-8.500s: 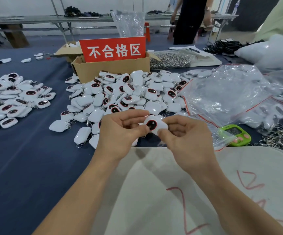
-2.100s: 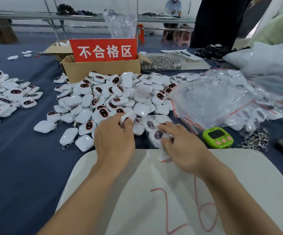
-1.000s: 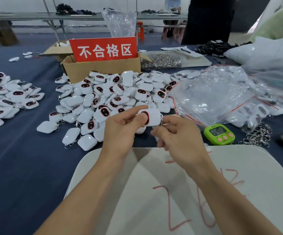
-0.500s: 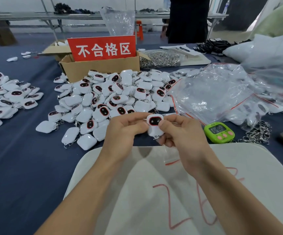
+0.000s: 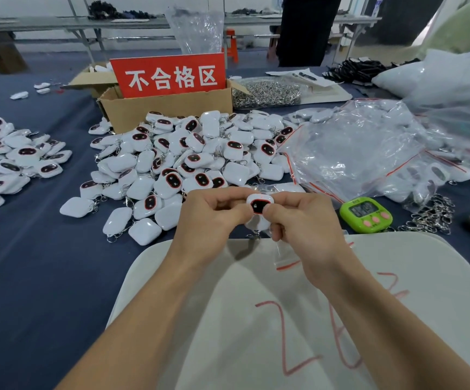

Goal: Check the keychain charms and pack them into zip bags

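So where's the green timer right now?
Head view: the green timer lies on the table just right of the right hand, near the clear bags.

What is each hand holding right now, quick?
Left hand: closed, pinching the keychain charm.
Right hand: closed, pinching the same charm; a small zip bag hangs beneath it.

I look out on a packing workshop, blue table (image 5: 31, 263) heaped with identical white charms (image 5: 177, 164), cardboard box (image 5: 169, 108) bearing a red Chinese sign (image 5: 169, 76), pile of clear zip bags (image 5: 355, 153), heap of metal clips (image 5: 267, 92), green timer (image 5: 366, 213), folding tables (image 5: 45, 22) behind
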Demonstrator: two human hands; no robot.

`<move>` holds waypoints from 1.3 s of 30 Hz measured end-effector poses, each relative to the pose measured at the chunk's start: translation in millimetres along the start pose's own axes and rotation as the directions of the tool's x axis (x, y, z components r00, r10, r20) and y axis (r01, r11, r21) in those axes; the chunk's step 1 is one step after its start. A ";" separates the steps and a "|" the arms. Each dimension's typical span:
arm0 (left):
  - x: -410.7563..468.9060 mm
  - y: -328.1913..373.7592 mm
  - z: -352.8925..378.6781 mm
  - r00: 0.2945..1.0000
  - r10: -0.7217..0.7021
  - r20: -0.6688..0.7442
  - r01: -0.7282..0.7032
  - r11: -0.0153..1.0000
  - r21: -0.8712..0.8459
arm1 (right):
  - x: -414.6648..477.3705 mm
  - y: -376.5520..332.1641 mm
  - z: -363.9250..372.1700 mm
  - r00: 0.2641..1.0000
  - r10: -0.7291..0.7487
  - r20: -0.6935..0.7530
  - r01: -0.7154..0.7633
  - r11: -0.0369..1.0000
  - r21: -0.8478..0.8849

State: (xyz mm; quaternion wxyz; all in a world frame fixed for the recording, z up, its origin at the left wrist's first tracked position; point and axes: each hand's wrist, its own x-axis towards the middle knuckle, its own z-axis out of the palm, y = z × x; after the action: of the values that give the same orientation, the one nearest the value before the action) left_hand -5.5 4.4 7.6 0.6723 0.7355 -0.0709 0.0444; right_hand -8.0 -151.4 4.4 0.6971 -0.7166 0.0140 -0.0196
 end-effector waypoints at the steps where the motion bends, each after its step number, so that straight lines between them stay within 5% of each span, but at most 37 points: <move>1: -0.2 -0.2 0.9 1.000 -0.001 -0.015 0.001 1.000 0.018 | 0.1 -0.2 0.3 1.000 0.001 0.006 -0.001 1.000 -0.007; 12: -3.0 -2.1 10.4 0.978 -0.037 -0.207 0.059 0.993 0.102 | -2.1 0.1 5.0 0.995 -0.052 0.080 0.056 0.997 -0.052; 39: 5.0 -2.4 6.0 0.985 -0.076 -0.156 0.055 0.989 -0.137 | -3.7 -10.6 -0.5 0.999 -0.034 -0.011 0.033 0.997 -0.065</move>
State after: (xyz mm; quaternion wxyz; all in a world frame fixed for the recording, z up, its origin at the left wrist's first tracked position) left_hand -0.4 -1.6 5.5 0.7241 0.6854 0.0051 0.0766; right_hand -11.7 -151.4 15.0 0.6730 -0.7387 0.0070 -0.0354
